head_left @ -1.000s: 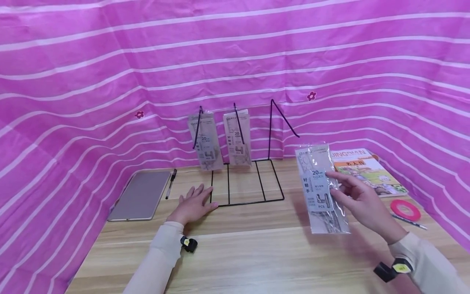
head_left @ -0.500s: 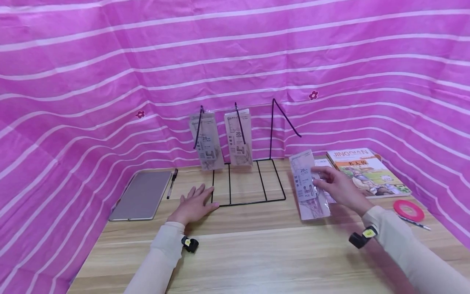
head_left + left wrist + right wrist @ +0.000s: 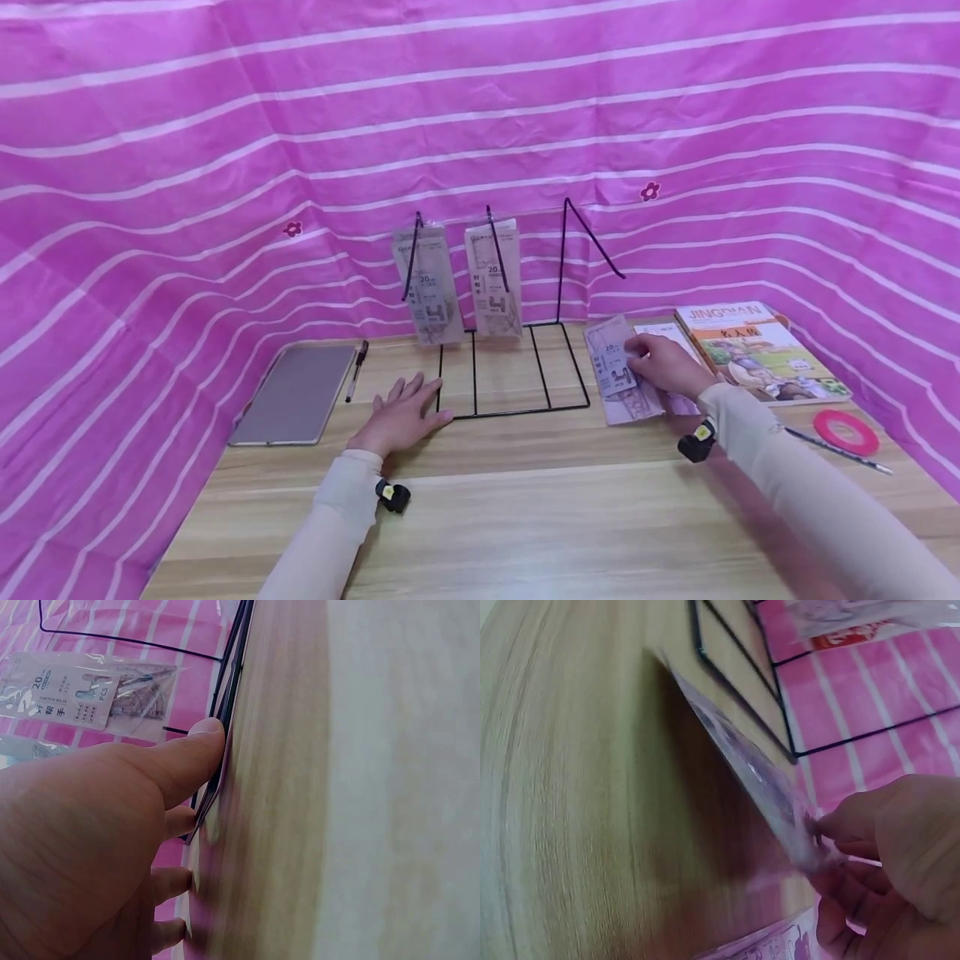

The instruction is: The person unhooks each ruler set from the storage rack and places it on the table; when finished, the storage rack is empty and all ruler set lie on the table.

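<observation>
In the head view my right hand (image 3: 667, 365) pinches a clear plastic packet of rulers (image 3: 609, 362) by its right edge, low over the table right of a black wire rack (image 3: 517, 412). The right wrist view shows this ruler packet (image 3: 750, 761) tilted above the wood, its edge between thumb and fingers. A second flat packet (image 3: 677, 332) lies partly hidden beneath that hand. My left hand (image 3: 400, 421) rests with spread fingers at the rack's front left corner, the thumb on its base wire. Similar packets hang from the rack's left hook (image 3: 431, 292) and middle hook (image 3: 495, 292).
The rack's right hook (image 3: 596, 240) bears nothing. Books (image 3: 772, 367) lie at the right, with a pink tape roll (image 3: 825, 425) and a pencil (image 3: 862, 461) before them. A grey notebook (image 3: 296, 396) and a black pen (image 3: 357, 371) lie left. Pink striped cloth (image 3: 480, 108) encloses the table.
My right hand has carried the ruler packet left, away from me and lower, close to the table beside the rack. The left hand stays at the rack's corner. The view has shifted slightly.
</observation>
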{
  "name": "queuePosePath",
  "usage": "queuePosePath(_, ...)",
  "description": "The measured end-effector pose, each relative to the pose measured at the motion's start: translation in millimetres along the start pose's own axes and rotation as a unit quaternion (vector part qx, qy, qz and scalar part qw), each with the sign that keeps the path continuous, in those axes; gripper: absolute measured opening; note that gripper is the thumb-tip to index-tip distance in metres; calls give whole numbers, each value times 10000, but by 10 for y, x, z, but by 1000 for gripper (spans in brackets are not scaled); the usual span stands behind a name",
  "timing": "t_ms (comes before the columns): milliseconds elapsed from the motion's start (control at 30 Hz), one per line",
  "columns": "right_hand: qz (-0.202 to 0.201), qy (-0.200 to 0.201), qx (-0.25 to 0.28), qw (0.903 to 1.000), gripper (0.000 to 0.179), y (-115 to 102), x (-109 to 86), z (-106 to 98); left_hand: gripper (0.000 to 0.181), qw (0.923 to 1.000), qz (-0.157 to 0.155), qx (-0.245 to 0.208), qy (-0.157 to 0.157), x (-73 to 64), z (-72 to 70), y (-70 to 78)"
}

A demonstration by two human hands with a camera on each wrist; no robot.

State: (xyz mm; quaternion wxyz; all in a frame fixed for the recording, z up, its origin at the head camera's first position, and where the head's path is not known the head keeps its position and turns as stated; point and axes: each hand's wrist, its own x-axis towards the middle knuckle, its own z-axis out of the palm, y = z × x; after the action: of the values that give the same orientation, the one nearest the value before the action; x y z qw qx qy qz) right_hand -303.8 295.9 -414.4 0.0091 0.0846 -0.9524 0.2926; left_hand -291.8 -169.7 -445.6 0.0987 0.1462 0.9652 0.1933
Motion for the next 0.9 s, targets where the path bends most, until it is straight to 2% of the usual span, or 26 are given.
queuePosePath(333,436,-209,-639,9968,39,33,86,88,76,10000,17,-11,-13,-8,-14,-7)
queuePosePath(567,671,337,-1276,9890,35,2,33,161,75,10000,-11,16,1,-16,-21,-12)
queuePosePath(733,707,535,-967,9914,36,-111,-55,209,76,10000,-10,41,-11,2,5,-19)
queuePosePath(900,229,964,-468,9940,36,-272,-176,278,77,10000,-18,36,-27,11,10,-24)
